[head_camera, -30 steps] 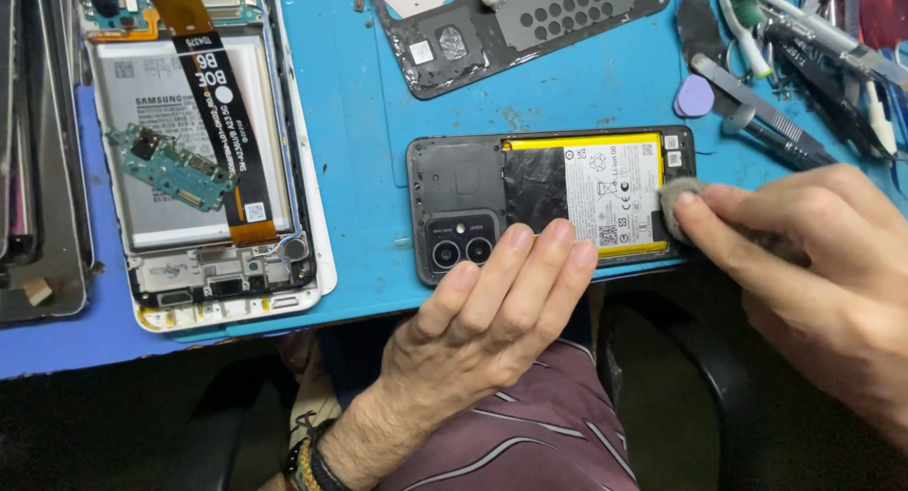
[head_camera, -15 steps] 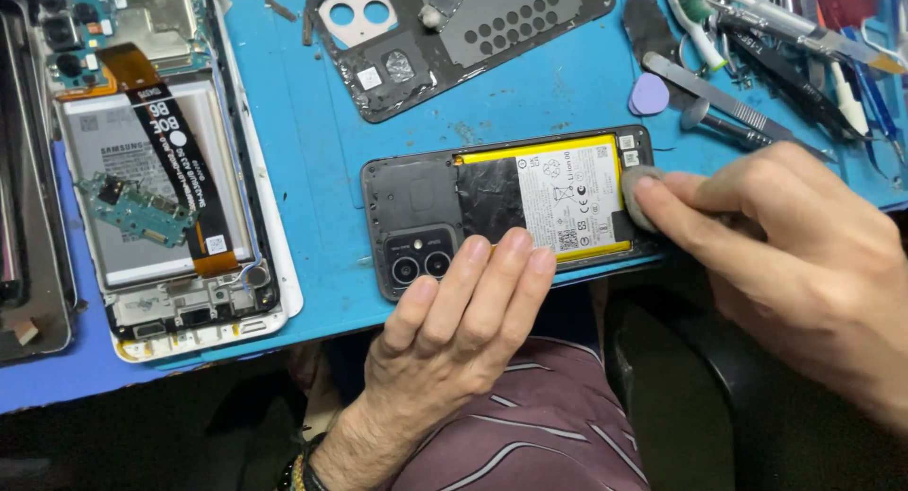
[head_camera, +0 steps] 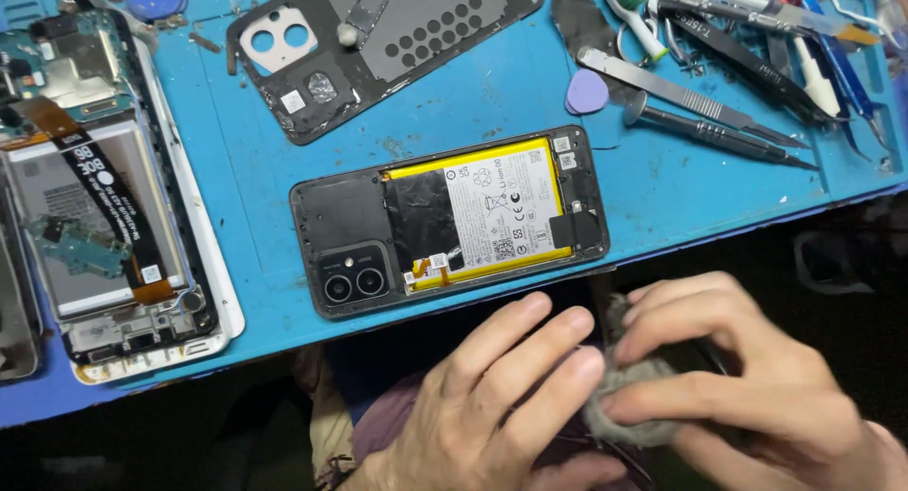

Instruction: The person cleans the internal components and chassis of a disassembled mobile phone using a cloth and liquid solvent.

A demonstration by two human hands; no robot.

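Both hands off the open phone (head_camera: pixel 449 221) — right hand (head_camera: pixel 747 387) pinching grey wad (head_camera: pixel 619 406), left hand (head_camera: pixel 492 396) beside

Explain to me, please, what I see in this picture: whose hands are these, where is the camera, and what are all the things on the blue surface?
The camera sits on a person's head and looks down, so both hands are that person's own. The left hand and right hand are off the table edge, near the lap. The right hand pinches a small grey fuzzy wad, and the left fingers touch it.

On the blue work mat lies an opened dark phone with its back removed, showing a yellow-edged battery and two camera lenses. Above it lies a removed dark back cover. At the left is a second opened phone in a white frame. At the top right lie tweezers and other small tools, and a lilac pick.
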